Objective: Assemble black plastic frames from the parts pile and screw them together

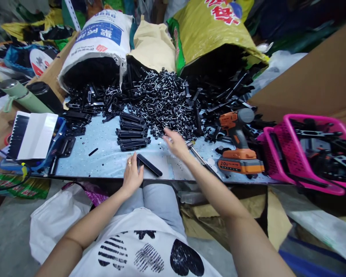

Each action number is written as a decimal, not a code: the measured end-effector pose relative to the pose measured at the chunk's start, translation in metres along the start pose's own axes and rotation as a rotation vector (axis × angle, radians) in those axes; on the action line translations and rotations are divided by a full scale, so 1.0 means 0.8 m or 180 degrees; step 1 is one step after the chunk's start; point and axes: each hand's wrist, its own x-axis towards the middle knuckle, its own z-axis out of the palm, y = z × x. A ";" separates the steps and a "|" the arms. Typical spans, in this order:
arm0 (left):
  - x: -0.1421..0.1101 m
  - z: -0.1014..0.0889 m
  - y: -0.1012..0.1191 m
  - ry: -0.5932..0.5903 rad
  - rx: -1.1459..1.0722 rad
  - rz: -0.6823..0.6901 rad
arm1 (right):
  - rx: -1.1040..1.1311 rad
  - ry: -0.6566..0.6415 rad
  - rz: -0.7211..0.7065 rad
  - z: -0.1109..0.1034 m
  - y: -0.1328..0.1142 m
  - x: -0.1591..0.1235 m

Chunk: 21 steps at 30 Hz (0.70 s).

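My left hand point(132, 173), with a ring on one finger, is at the table's front edge. Its fingers and thumb close around the left end of a long black bar point(150, 165), which slants down to the right. My right hand point(175, 144) reaches to the front edge of a heap of small black-headed screws point(164, 100). Its fingers are stretched out and a little apart, and I see nothing held in them. Just beyond my left hand, several similar black bars point(134, 132) lie stacked in a row. A metal-shafted tool point(200, 156) lies beside my right wrist.
An orange cordless drill point(238, 142) stands on the right, before a pink basket point(305, 146) of black parts. White point(100, 42), cream point(154, 40) and yellow point(210, 38) sacks line the back. A blue tray point(43, 163) and a green bottle point(25, 96) are at left.
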 end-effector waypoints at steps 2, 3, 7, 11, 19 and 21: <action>0.005 -0.006 0.001 -0.0384 0.0740 0.0643 | -0.1108 0.0561 0.0522 -0.033 0.056 0.040; 0.011 -0.009 0.002 -0.0645 0.1014 0.1005 | -0.1631 0.0539 0.0553 -0.049 0.083 0.057; 0.037 -0.015 0.007 -0.1458 0.1535 0.1813 | -0.1839 0.0073 0.0114 -0.085 0.159 0.085; 0.043 -0.024 0.003 -0.1385 0.1785 0.1664 | -0.1974 -0.0272 -0.0495 -0.103 0.185 0.079; 0.042 -0.023 -0.006 -0.1445 0.1585 0.1301 | -0.1428 -0.0301 -0.1317 -0.142 0.067 0.023; 0.047 -0.015 -0.003 -0.1577 0.1365 0.1335 | -0.1130 -0.0977 -0.1765 -0.115 0.024 -0.016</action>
